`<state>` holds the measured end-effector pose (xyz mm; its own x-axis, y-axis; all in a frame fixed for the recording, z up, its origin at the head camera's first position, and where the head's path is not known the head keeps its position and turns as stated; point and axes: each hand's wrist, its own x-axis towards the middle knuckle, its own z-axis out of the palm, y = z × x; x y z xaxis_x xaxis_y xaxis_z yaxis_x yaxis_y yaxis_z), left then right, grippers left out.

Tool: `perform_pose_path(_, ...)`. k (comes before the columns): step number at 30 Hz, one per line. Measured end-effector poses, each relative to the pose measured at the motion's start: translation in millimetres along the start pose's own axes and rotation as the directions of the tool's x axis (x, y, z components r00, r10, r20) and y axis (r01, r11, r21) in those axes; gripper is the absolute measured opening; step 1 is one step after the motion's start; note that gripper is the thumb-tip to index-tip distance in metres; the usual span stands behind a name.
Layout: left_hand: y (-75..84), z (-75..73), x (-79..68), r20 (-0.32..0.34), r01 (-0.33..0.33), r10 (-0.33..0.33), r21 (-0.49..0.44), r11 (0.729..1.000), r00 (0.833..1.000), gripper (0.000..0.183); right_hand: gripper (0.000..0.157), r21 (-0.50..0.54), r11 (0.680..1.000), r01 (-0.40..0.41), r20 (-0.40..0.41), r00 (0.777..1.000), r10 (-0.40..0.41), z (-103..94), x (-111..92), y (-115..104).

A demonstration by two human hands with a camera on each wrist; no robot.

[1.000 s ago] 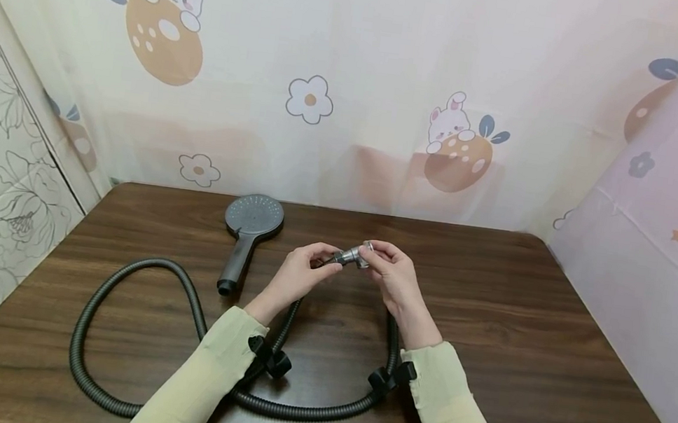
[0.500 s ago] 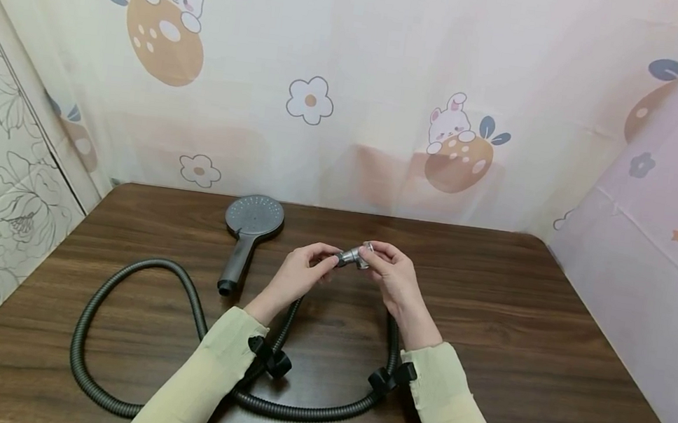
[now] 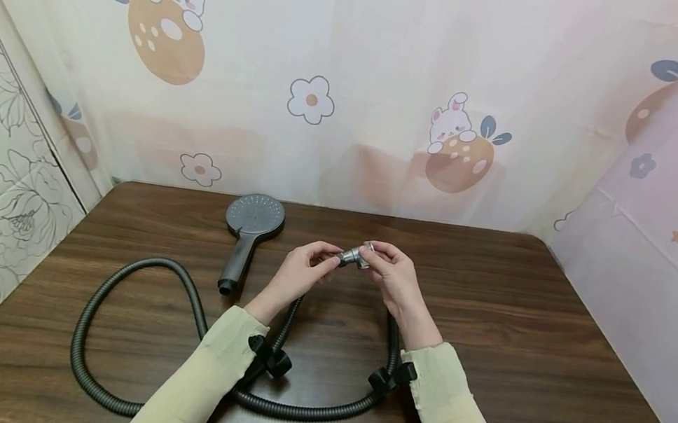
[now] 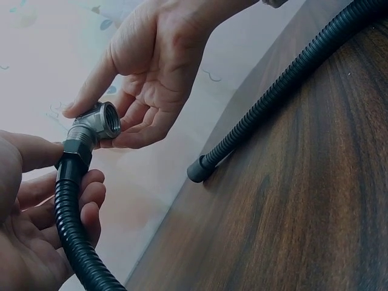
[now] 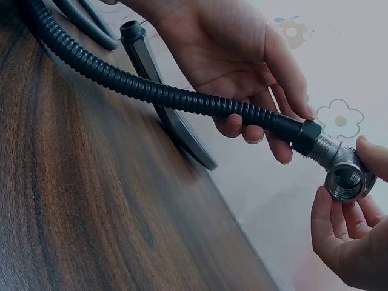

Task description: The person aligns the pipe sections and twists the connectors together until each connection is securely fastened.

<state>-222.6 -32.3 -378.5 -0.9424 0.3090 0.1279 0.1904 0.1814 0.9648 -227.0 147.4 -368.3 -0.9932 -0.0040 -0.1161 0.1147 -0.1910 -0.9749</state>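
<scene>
My left hand (image 3: 301,270) pinches the dark hex nut (image 4: 76,153) at one end of a black ribbed shower hose (image 5: 139,88), thumb on the nut and fingers curled beneath. Thumb and fingers of my right hand (image 3: 397,281) hold a silver metal pipe fitting (image 5: 347,177) with a round threaded opening. The nut sits against the fitting's outer thread, and several thread rings show between them. In the left wrist view the metal fitting (image 4: 97,123) tilts upward above the nut. Both pieces are held above the table.
A grey hand shower (image 3: 254,219) lies at the back of the brown wooden table (image 3: 521,333), left of the hands. The hose (image 3: 84,335) loops across the table's left and front, under the forearms. Its other end (image 4: 197,170) rests near a table edge. A printed curtain hangs behind.
My left thumb has shifted upward onto the nut, now covering more of it. The right hand keeps its place on the fitting; the hand shower and hose lie as before.
</scene>
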Motion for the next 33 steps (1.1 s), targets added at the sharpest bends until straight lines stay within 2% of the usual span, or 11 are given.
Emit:
perform_pose_path(4,-12.7,1.8,5.8,-0.013,-0.007,0.007,-0.008,1.000,1.000,0.027,0.035,-0.007,1.000,0.004,0.006,1.000,-0.004,-0.4,0,0)
perform_pose_path(10,-14.7,1.3,5.6,-0.001,-0.021,0.021,-0.001,1.000,1.000,0.026,0.034,-0.005,1.000,-0.007,-0.003,1.000,0.007,-0.3,-1,0)
perform_pose_path(21,-12.4,-0.1,7.8,-0.018,-0.024,0.024,0.017,1.000,1.000,0.024,0.033,-0.017,1.000,-0.001,-0.001,1.000,0.001,0.3,2,-2)
perform_pose_path(28,-11.9,0.4,8.3,-0.023,0.011,-0.011,0.016,1.000,1.000,0.029,0.033,-0.031,1.000,-0.007,0.004,1.000,0.007,0.0,1,-3)
perform_pose_path(30,-9.3,0.4,7.2,-0.023,0.016,-0.015,0.031,0.999,1.000,0.030,0.032,-0.031,0.999,-0.009,0.000,1.000,0.009,-0.2,0,-3)
perform_pose_path(33,3.1,-0.7,1.2,-0.013,0.006,-0.005,0.057,0.998,1.000,0.029,0.033,-0.032,0.999,-0.008,0.002,1.000,0.008,-0.5,-1,-2)
